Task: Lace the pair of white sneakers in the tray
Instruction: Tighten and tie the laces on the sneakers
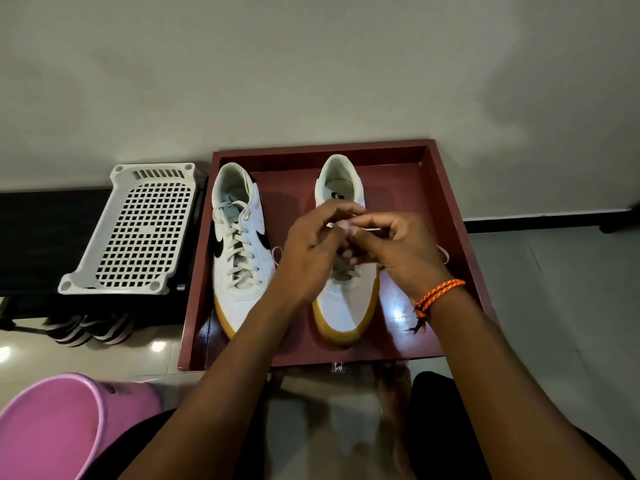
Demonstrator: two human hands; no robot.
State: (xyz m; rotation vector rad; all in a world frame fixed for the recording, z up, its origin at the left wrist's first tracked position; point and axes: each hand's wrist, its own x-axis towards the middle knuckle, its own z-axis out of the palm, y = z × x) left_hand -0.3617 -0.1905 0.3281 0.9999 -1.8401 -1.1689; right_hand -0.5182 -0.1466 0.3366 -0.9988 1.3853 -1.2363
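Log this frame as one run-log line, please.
stage: lacing right sneaker | left sneaker: laced | both hands: left hand, right hand pinch lace | tray: holds both

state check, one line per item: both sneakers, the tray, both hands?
left sneaker: laced up the eyelets, upright in tray, untouched
right sneaker: upright in tray, lacing hidden by the hands
tray: on floor, holds both sneakers
left hand: fingers curled, pinching the lace
right hand: fingers curled, pinching the same lace
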